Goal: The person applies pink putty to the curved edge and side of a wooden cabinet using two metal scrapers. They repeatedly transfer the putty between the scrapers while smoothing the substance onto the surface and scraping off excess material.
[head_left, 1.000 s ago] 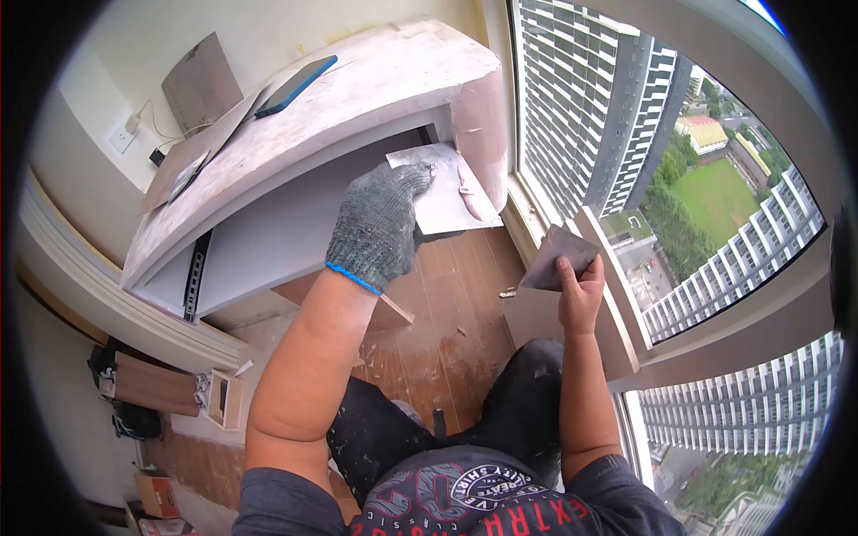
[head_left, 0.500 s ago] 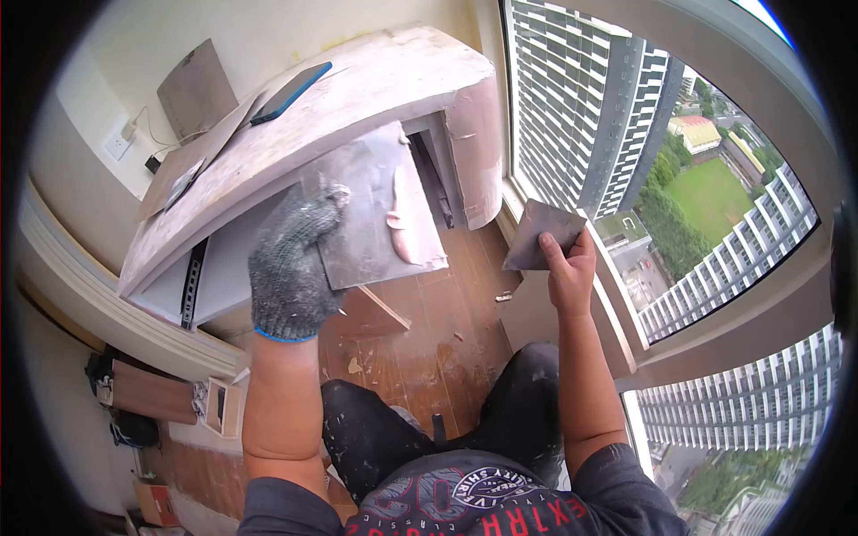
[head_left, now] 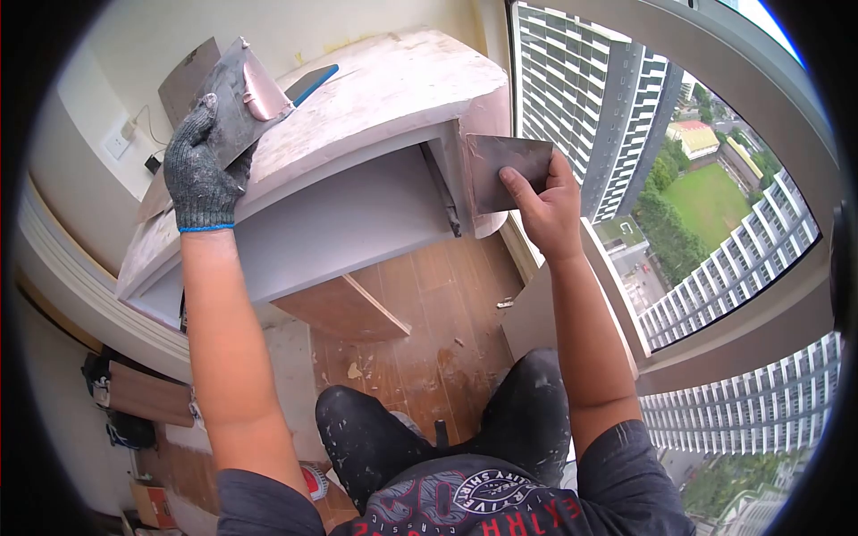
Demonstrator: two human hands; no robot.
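Observation:
My left hand [head_left: 204, 170], in a dark grey knit glove with a blue cuff, grips a flat metal plate [head_left: 225, 116] over the left part of the desk top. Pale pink putty [head_left: 261, 89] lies in a thick strip along the plate's right side. My bare right hand [head_left: 545, 201] holds a thin grey scraper blade [head_left: 509, 165], thumb on the near face. The blade overlaps the rounded right end of the putty-smeared desk [head_left: 393, 76] in this view, its left edge right at the corner.
A blue-edged phone [head_left: 315, 85] lies on the desk top, with a brown sheet [head_left: 189, 76] leaning on the wall behind. Under the top is an open bay with a dark slide rail [head_left: 441, 192]. A large window [head_left: 697, 179] runs along the right. A board [head_left: 349, 308] stands on the wood floor.
My left hand has moved up and left with the plate, which is now tilted. The right hand has raised the scraper blade up and left to the desk's right end.

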